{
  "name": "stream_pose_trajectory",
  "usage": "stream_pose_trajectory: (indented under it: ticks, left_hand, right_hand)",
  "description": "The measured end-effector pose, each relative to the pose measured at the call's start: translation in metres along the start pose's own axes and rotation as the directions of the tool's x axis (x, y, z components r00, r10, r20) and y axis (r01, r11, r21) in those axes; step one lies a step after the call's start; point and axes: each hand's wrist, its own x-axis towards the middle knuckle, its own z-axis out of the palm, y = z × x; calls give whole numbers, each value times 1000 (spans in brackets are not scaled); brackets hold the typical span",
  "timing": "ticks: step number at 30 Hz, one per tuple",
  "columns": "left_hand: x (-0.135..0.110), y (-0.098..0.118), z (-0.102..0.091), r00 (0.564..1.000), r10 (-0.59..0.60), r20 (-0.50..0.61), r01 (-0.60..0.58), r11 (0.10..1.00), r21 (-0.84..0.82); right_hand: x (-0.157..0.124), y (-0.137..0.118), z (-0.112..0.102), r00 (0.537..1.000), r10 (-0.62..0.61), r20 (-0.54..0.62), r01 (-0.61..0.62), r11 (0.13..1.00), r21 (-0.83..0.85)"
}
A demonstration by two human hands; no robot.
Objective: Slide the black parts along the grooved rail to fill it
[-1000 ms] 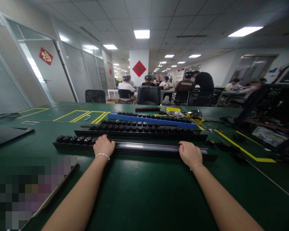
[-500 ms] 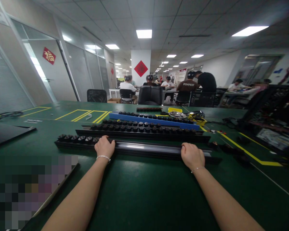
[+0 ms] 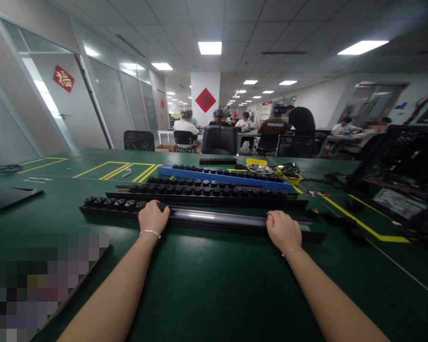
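Observation:
A long black channel rail [image 3: 109,216] lies crosswise on the green table in front of me. Small black wheel-like parts [image 3: 109,203] fill a row at its left end, and a glossy dark strip [image 3: 214,217] covers its middle. My left hand [image 3: 153,217] is closed over the rail where the wheel-like parts meet the strip. Farther right, my right hand [image 3: 283,231] grips the same rail, its fingers curled over the far side. The undersides of both hands are hidden. Just behind lies another black rail [image 3: 210,199] with similar parts.
Farther back are a blue rail [image 3: 228,177], a metal dish [image 3: 259,169] and a yellow tray [image 3: 257,162]. An open computer case [image 3: 395,175] stands right. A dark flat panel [image 3: 10,199] lies left, above a blurred-out patch [image 3: 50,289]. People sit and stand beyond the chairs [image 3: 219,140].
My view has turned slightly to the right, so the background sits a little more to the left. Both hands keep their hold on the rail.

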Motion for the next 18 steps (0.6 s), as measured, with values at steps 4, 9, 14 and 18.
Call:
stream_pose_trajectory:
  ticks: [4, 9, 14, 18]
  left_hand:
    - [-8, 6, -4, 998, -45, -42, 48, 997, 59]
    - [-10, 6, -5, 999, -47, -20, 47, 998, 37]
    - [-10, 5, -6, 999, -41, 9, 41, 999, -3]
    - [-13, 10, -6, 1000, 7, 19, -6, 1000, -26]
  right_hand:
    - [-2, 4, 2, 999, -19, -35, 20, 1000, 6]
    - [-3, 6, 2, 999, -28, -42, 29, 999, 27]
    - [-3, 7, 2, 994, -59, -92, 65, 996, 58]
    - [-4, 7, 2, 993, -71, -98, 78, 995, 69]
